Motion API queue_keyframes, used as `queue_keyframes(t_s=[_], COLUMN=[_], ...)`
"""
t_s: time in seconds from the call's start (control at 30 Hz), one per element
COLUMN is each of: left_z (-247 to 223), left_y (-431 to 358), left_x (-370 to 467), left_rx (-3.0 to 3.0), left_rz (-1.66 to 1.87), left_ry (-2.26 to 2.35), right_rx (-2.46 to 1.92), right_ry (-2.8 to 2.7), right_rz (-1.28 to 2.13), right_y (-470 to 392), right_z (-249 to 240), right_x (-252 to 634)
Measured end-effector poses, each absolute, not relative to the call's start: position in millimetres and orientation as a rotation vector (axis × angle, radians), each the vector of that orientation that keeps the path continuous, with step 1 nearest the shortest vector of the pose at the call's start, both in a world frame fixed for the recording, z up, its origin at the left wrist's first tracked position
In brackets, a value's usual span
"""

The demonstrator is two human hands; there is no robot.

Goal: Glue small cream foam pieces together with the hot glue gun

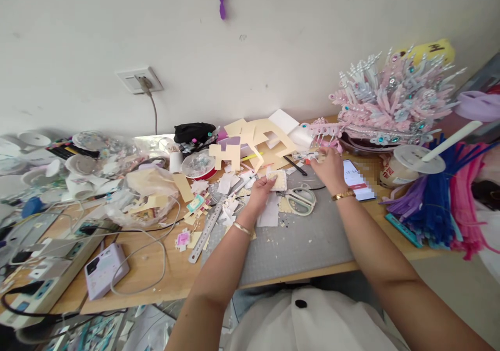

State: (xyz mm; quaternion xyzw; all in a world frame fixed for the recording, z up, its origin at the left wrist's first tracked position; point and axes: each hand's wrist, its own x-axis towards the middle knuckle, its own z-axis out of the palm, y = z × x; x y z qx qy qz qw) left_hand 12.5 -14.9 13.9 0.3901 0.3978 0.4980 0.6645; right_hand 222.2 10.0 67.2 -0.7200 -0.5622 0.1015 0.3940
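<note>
My left hand [261, 196] is closed on a small cream card piece [278, 181], gripping its left edge over the cutting mat. My right hand [328, 170] is farther back, its fingers curled down beside small white and red bits [307, 159]. Its fingertips look pinched together, but what is between them is too small to make out. White-handled scissors [300, 201] lie on the grey cutting mat [297, 252] between my forearms. A black pen [295, 165] rests just left of my right hand. White paper [267, 211] lies below my left fingers.
Cut cream card sheets [273, 132] are heaped against the wall. A metal ruler [207, 234] lies left of my left forearm. On the right are a phone [357, 179], a lidded drink cup [410, 163], pipe cleaners [433, 205] and pink tiaras [394, 96]. Cables [164, 257] cross the left side.
</note>
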Motion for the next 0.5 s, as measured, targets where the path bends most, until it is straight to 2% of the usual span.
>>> queue_keyframes(t_s=[0.07, 0.2, 0.5], left_z=[12.6, 11.2, 13.2], left_y=[-14.1, -14.2, -15.3], left_x=[12.5, 12.2, 11.5], left_rx=[0.887, 0.89, 0.897], left_rz=[1.121, 1.123, 1.123], left_ry=[0.895, 0.877, 0.883], right_rx=[-2.017, -2.211, -2.268], right_ry=[-1.595, -1.812, -1.821], right_rz=[0.19, 0.273, 0.288], right_y=[19.0, 30.5, 35.9], right_z=[69.4, 66.6, 78.9], right_x=[230.9, 234.7, 228.9])
